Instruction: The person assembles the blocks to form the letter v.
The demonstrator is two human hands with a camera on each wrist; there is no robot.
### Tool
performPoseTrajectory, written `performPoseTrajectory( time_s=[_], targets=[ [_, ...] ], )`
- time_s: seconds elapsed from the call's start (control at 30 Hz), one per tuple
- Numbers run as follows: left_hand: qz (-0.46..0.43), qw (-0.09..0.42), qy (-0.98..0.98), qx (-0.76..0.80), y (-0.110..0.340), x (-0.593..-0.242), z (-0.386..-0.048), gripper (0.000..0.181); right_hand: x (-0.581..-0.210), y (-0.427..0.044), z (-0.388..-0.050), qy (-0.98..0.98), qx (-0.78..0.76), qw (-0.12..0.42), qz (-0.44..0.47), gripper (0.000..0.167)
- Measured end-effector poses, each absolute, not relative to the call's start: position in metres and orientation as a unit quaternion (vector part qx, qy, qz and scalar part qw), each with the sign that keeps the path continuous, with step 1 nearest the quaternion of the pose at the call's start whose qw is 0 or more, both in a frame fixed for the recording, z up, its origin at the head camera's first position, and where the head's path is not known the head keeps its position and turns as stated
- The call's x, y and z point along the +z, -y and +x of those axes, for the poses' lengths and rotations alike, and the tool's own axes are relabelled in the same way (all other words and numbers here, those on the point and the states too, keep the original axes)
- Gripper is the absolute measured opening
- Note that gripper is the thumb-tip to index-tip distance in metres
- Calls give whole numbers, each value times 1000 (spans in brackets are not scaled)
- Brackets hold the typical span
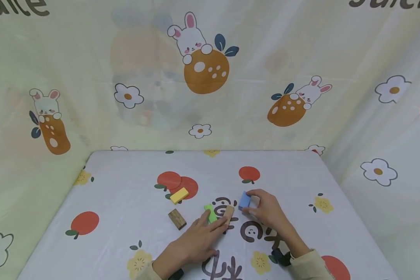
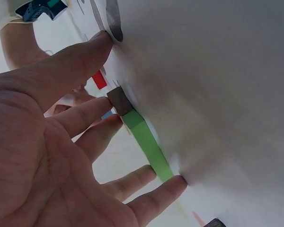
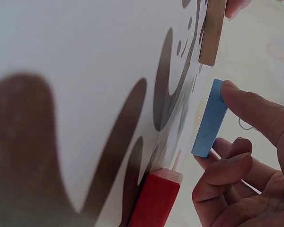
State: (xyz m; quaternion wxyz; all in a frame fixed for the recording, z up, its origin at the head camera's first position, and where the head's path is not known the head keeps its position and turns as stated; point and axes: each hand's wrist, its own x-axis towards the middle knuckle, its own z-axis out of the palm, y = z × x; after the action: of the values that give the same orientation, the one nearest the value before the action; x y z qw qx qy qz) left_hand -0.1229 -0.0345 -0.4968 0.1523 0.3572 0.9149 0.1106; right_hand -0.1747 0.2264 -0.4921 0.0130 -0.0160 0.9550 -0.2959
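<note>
Cream rabbit-printed sheeting (image 1: pixel 248 116) hangs beyond a white fruit-printed tabletop (image 1: pixel 122 198). Right of centre, the right hand (image 1: pixel 268 210) pinches a blue rectangular block (image 1: pixel 244 200); leftward, the left hand (image 1: pixel 199 242), fingers spread, touches a green rectangular block (image 1: pixel 210 212) and a tan rectangular block (image 1: pixel 229 211).

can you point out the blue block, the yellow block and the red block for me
Blue block (image 3: pixel 210 122), right wrist view: middle of its long face
Yellow block (image 1: pixel 179 195), head view: middle of its top
Red block (image 3: pixel 154 199), right wrist view: its visible red side

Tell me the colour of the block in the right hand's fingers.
The block is blue; it shows best in the right wrist view.
</note>
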Motion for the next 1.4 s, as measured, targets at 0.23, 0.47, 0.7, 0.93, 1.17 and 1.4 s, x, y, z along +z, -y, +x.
performPoseTrajectory(
  time_s=[0.23, 0.47, 0.7, 0.93, 1.17, 1.4],
  targets=[
    [360, 147, -915, 109, 35, -494, -121, 83, -494, -225, -176, -954, -300, 16, -12, 59],
    [353, 147, -918, 106, 34, -492, -121, 83, -494, -226, -177, -954, -298, 15, -14, 59],
    [352, 148, -917, 110, 33, -493, -122, 83, -492, -223, -180, -955, -294, 4, -35, 58],
    [354, 145, -917, 115, 34, -496, -122, 83, -490, -218, -185, -954, -294, 0, -54, 58],
    [355, 142, -917, 111, 34, -496, -122, 84, -490, -212, -188, -955, -291, 12, -50, 56],
    [355, 144, -917, 111, 34, -496, -121, 84, -492, -209, -189, -954, -295, 17, -47, 55]
  ],
)
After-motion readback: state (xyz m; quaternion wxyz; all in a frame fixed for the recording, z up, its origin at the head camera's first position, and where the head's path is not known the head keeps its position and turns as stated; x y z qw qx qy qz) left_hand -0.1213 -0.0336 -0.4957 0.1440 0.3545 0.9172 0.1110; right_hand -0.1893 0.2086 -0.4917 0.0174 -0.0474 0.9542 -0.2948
